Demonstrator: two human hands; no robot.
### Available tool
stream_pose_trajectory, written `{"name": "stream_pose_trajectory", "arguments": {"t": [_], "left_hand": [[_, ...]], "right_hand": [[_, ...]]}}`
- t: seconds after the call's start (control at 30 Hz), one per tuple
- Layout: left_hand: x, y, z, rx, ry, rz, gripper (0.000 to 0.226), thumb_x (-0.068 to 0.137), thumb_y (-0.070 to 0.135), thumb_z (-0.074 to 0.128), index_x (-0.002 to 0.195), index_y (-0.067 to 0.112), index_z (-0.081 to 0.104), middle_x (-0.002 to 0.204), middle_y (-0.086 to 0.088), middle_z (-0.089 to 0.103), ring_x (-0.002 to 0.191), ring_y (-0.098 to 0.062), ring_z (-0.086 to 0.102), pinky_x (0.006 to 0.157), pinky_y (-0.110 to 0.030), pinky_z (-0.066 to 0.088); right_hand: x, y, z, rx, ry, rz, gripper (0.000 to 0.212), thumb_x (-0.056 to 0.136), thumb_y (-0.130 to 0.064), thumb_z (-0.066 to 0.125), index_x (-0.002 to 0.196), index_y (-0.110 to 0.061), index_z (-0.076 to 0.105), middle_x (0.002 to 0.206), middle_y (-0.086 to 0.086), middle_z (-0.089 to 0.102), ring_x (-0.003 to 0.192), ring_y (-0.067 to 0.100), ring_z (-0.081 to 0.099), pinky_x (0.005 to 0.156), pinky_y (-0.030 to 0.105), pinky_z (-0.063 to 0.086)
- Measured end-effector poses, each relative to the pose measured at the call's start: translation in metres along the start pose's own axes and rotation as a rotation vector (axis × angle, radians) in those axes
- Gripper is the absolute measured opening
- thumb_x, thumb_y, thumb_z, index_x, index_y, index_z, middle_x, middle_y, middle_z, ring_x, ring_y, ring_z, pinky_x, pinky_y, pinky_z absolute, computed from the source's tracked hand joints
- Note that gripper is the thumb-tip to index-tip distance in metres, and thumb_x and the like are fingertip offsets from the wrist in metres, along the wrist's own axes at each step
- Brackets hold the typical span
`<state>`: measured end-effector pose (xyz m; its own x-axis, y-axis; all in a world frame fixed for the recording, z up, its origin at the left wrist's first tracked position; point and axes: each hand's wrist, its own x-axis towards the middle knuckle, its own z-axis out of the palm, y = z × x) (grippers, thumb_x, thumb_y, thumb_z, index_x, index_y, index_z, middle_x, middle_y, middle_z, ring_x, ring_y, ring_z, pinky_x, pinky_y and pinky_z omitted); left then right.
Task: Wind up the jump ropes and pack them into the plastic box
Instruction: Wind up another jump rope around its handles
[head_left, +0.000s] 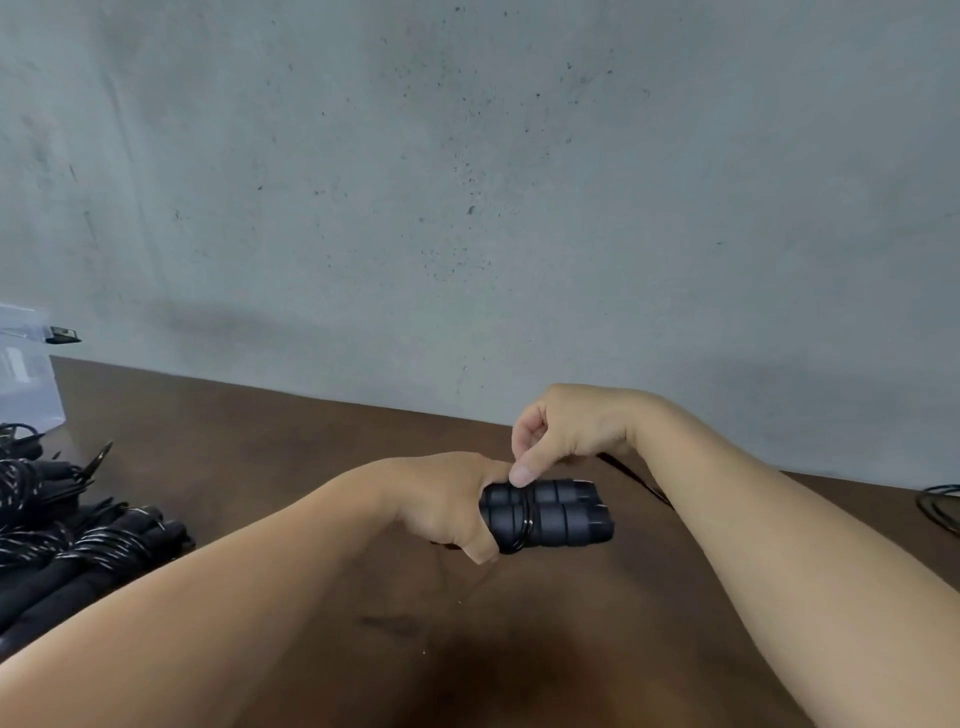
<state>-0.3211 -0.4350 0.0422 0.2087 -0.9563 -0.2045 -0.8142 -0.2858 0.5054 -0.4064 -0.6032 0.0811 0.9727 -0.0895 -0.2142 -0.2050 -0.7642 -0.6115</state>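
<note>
Ideally, with the left hand (447, 501) clenched round the paired jump rope handles (550, 514) at table centre, the right hand (561, 434), pinching the cord (636, 480) trailing toward two o'clock, lays tight, neighbouring turns.

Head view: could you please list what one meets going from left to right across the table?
Plastic box → pile of wound jump ropes → left hand → two black handles it grips → loose rope coil at the right edge.
</note>
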Motion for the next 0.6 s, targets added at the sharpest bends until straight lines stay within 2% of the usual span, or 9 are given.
{"name": "stream_pose_trajectory", "arguments": {"t": [0.1, 0.13, 0.2, 0.23, 0.3, 0.37, 0.4, 0.5, 0.6], "left_hand": [[-0.009, -0.006, -0.011, -0.185, 0.006, 0.062, 0.03, 0.077, 0.015, 0.077, 0.095, 0.028, 0.057, 0.072, 0.016, 0.057, 0.059, 0.004, 0.055, 0.056, -0.011, 0.042], [-0.013, -0.009, -0.013, -0.284, 0.017, 0.067, 0.028, 0.078, 0.011, 0.076, 0.093, 0.027, 0.058, 0.069, 0.016, 0.057, 0.057, 0.003, 0.055, 0.055, -0.012, 0.043], [-0.017, -0.016, -0.015, -0.425, 0.049, 0.059, 0.027, 0.076, 0.012, 0.076, 0.096, 0.02, 0.06, 0.07, 0.013, 0.058, 0.061, -0.001, 0.056, 0.057, -0.015, 0.044], [-0.018, -0.019, -0.015, -0.466, 0.071, 0.048, 0.03, 0.073, 0.015, 0.075, 0.099, 0.018, 0.062, 0.071, 0.011, 0.059, 0.063, -0.004, 0.057, 0.058, -0.017, 0.045], [-0.015, -0.024, -0.017, -0.553, 0.122, 0.026, 0.032, 0.071, 0.017, 0.076, 0.1, 0.015, 0.064, 0.075, 0.01, 0.067, 0.071, -0.006, 0.064, 0.065, -0.016, 0.048], [-0.012, -0.028, -0.018, -0.621, 0.155, -0.009, 0.042, 0.068, 0.019, 0.082, 0.105, 0.011, 0.064, 0.093, -0.003, 0.074, 0.091, -0.016, 0.07, 0.088, -0.023, 0.051], [-0.011, -0.029, -0.019, -0.61, 0.185, -0.04, 0.048, 0.065, 0.022, 0.083, 0.106, 0.009, 0.063, 0.096, -0.008, 0.073, 0.092, -0.02, 0.069, 0.089, -0.026, 0.049], [-0.008, -0.033, -0.028, -0.458, 0.385, -0.166, 0.038, 0.069, 0.02, 0.077, 0.1, 0.013, 0.057, 0.078, -0.001, 0.061, 0.065, -0.014, 0.055, 0.06, -0.022, 0.042], [-0.007, -0.044, -0.036, -0.227, 0.505, -0.278, 0.045, 0.072, 0.018, 0.071, 0.107, 0.012, 0.044, 0.083, 0.0, 0.06, 0.062, -0.013, 0.055, 0.05, -0.023, 0.041]], "right_hand": [[0.009, 0.007, 0.017, 0.547, -0.003, -0.075, 0.013, 0.084, -0.013, 0.07, 0.076, -0.012, 0.06, 0.065, -0.004, 0.063, 0.058, 0.008, 0.057, 0.057, 0.019, 0.047], [0.01, 0.006, 0.028, 0.743, 0.039, -0.091, 0.015, 0.079, -0.012, 0.075, 0.075, -0.01, 0.061, 0.069, 0.0, 0.063, 0.062, 0.01, 0.059, 0.062, 0.021, 0.05], [0.017, 0.005, 0.047, 1.104, 0.165, -0.083, 0.035, 0.046, -0.018, 0.095, 0.065, -0.01, 0.067, 0.071, 0.007, 0.062, 0.066, 0.017, 0.059, 0.07, 0.029, 0.05], [0.025, 0.007, 0.056, 1.193, 0.201, -0.086, 0.048, 0.033, -0.03, 0.1, 0.062, -0.012, 0.066, 0.069, 0.008, 0.059, 0.062, 0.02, 0.054, 0.063, 0.03, 0.044], [0.036, 0.003, 0.07, 1.184, 0.212, -0.088, 0.044, 0.059, -0.044, 0.093, 0.069, -0.015, 0.061, 0.068, 0.005, 0.046, 0.058, 0.016, 0.036, 0.057, 0.03, 0.021], [0.045, -0.003, 0.079, 1.238, 0.309, -0.026, 0.024, 0.094, -0.024, 0.064, 0.073, -0.013, 0.061, 0.065, 0.001, 0.047, 0.057, 0.012, 0.031, 0.056, 0.029, 0.015], [0.047, -0.006, 0.082, 1.183, 0.364, 0.029, 0.026, 0.1, -0.013, 0.049, 0.075, -0.013, 0.057, 0.06, -0.001, 0.046, 0.053, 0.01, 0.029, 0.054, 0.028, 0.014], [0.04, -0.019, 0.1, 0.919, 0.341, 0.174, 0.026, 0.1, -0.012, 0.033, 0.087, -0.008, 0.055, 0.058, -0.001, 0.045, 0.043, 0.009, 0.025, 0.044, 0.024, 0.013], [0.032, -0.028, 0.116, 0.4, 0.269, 0.221, 0.036, 0.104, -0.029, 0.034, 0.105, -0.01, 0.064, 0.068, -0.002, 0.051, 0.048, 0.008, 0.038, 0.047, 0.021, 0.029]]}}
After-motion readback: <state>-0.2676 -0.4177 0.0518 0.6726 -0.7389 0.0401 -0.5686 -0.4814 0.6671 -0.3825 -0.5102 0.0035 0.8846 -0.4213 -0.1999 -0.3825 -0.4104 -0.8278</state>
